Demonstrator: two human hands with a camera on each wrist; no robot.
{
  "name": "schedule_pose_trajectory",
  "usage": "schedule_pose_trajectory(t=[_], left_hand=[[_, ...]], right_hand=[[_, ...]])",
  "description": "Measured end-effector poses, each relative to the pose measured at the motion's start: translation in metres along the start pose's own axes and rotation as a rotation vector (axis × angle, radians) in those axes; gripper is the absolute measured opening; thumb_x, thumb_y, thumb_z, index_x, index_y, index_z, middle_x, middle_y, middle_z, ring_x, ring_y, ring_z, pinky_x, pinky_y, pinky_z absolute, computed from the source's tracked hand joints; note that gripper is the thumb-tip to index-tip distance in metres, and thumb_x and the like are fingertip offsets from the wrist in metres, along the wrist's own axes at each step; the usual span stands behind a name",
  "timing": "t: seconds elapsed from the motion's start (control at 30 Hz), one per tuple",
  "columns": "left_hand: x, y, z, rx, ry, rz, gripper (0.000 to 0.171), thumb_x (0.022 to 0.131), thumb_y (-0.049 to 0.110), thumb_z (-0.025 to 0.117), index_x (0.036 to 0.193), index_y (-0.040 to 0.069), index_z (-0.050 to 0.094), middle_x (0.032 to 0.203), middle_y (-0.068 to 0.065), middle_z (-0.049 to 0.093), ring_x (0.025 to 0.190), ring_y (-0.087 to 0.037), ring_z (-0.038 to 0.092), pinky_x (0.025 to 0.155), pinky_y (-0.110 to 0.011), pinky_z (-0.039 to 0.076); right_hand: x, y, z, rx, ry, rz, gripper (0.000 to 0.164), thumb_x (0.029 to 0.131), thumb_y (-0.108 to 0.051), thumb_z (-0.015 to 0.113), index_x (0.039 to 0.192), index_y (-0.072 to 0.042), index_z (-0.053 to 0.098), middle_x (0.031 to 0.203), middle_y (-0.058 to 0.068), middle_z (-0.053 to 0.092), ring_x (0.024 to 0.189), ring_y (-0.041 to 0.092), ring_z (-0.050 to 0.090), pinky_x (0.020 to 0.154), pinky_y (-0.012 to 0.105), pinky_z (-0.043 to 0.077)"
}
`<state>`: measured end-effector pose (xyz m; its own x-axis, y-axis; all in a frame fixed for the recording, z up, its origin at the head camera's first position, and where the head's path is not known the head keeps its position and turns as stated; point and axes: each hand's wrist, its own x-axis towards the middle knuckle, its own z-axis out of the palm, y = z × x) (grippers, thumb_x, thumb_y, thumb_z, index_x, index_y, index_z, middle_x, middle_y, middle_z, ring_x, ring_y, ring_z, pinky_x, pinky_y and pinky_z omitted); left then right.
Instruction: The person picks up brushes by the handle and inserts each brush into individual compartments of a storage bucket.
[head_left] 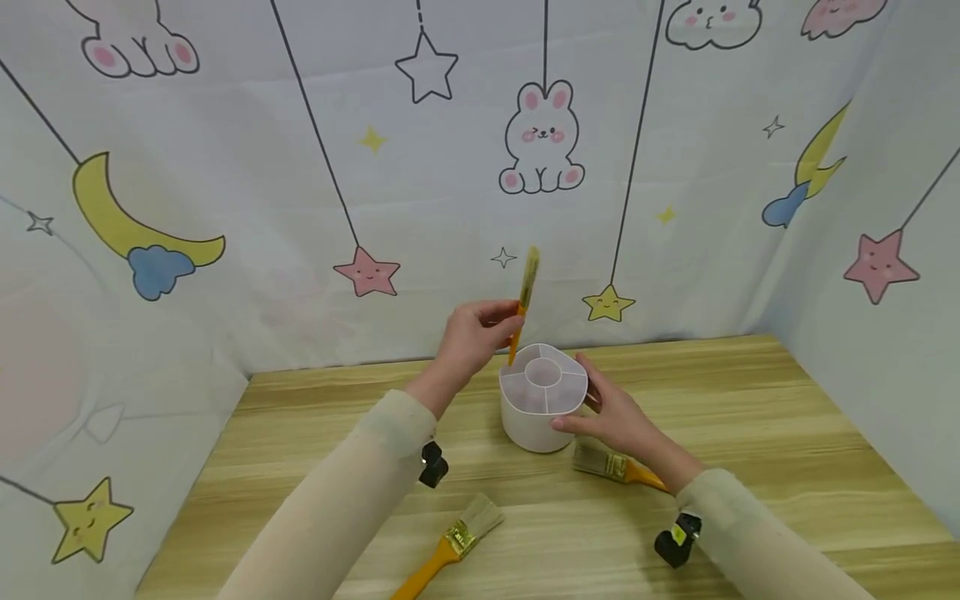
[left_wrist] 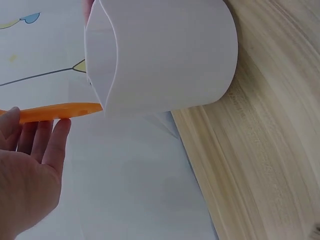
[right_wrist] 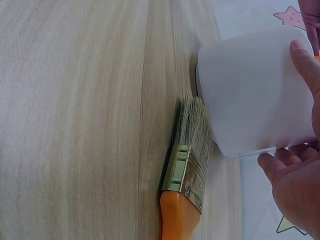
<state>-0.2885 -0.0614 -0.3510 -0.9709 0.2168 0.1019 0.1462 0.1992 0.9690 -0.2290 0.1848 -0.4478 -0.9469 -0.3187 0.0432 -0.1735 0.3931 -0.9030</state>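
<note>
A paintbrush (head_left: 528, 287) is pinched by my left hand (head_left: 480, 333), bristles up, its orange handle (left_wrist: 60, 111) pointing down at the rim of a white divided organizer (head_left: 536, 421). The handle's tip is right at that rim in the left wrist view. The organizer stands on the table with a round middle cup and several compartments around it. My right hand (head_left: 615, 417) grips its right side, thumb on the near wall and fingers around the far side. Beside the organizer, under my right wrist, lies a second paintbrush (right_wrist: 182, 175), bristles close to its base.
A third paintbrush (head_left: 457, 537) lies on the wooden table (head_left: 315, 450) near the front, right of my left sleeve. Behind the table hangs a white cloth (head_left: 435, 183) printed with stars, moons and rabbits. More cloth hangs at both sides.
</note>
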Motion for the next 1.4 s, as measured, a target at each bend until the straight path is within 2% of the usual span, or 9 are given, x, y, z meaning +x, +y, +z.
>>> schedule_pose_trajectory(t=[0.13, 0.27, 0.73, 1.0, 1.2, 1.4], left_hand=[[0.005, -0.008, 0.004, -0.077, 0.000, -0.034, 0.033, 0.102, 0.008, 0.075, 0.134, 0.002, 0.074, 0.126, -0.015, 0.076, 0.113, -0.029, 0.075, 0.093, -0.043, 0.064], [0.008, -0.014, 0.006, -0.116, -0.003, -0.070, 0.032, 0.101, 0.007, 0.075, 0.132, 0.000, 0.074, 0.124, -0.016, 0.076, 0.111, -0.029, 0.075, 0.092, -0.043, 0.065], [0.010, -0.020, 0.007, -0.095, -0.106, -0.142, 0.033, 0.101, 0.006, 0.075, 0.132, -0.004, 0.072, 0.126, -0.019, 0.074, 0.112, -0.031, 0.075, 0.091, -0.042, 0.065], [0.016, -0.017, 0.003, 0.027, -0.165, -0.184, 0.034, 0.102, 0.008, 0.074, 0.134, -0.001, 0.072, 0.127, -0.019, 0.074, 0.109, -0.033, 0.076, 0.089, -0.040, 0.066], [0.020, -0.008, 0.004, 0.167, -0.223, -0.163, 0.032, 0.101, 0.009, 0.075, 0.131, 0.000, 0.075, 0.125, -0.017, 0.075, 0.105, -0.028, 0.075, 0.087, -0.038, 0.066], [0.023, 0.001, 0.002, 0.267, -0.283, -0.158, 0.029, 0.100, 0.008, 0.075, 0.127, -0.003, 0.075, 0.121, -0.019, 0.076, 0.102, -0.030, 0.076, 0.084, -0.040, 0.067]], right_hand=[[0.000, 0.000, 0.000, 0.001, -0.004, -0.004, 0.115, 0.091, -0.027, 0.089, 0.171, -0.002, 0.010, 0.176, 0.023, 0.019, 0.158, 0.046, 0.029, 0.123, 0.057, 0.033], [0.000, -0.001, 0.000, -0.004, -0.006, -0.016, 0.114, 0.092, -0.027, 0.088, 0.171, 0.000, 0.011, 0.174, 0.026, 0.021, 0.156, 0.049, 0.030, 0.123, 0.059, 0.034], [0.000, -0.002, -0.003, 0.011, -0.010, 0.010, 0.116, 0.091, -0.029, 0.089, 0.172, -0.005, 0.011, 0.175, 0.021, 0.023, 0.158, 0.045, 0.029, 0.124, 0.057, 0.032], [0.001, -0.002, -0.003, 0.014, -0.010, -0.008, 0.115, 0.091, -0.028, 0.089, 0.172, -0.004, 0.011, 0.175, 0.021, 0.022, 0.158, 0.044, 0.030, 0.124, 0.056, 0.033], [0.000, -0.002, -0.004, 0.008, -0.011, -0.005, 0.115, 0.091, -0.029, 0.089, 0.172, -0.004, 0.010, 0.176, 0.021, 0.021, 0.158, 0.044, 0.030, 0.124, 0.056, 0.034], [-0.001, 0.001, -0.002, 0.012, -0.016, -0.005, 0.114, 0.092, -0.029, 0.088, 0.172, -0.004, 0.010, 0.176, 0.021, 0.020, 0.158, 0.044, 0.029, 0.124, 0.056, 0.034]])
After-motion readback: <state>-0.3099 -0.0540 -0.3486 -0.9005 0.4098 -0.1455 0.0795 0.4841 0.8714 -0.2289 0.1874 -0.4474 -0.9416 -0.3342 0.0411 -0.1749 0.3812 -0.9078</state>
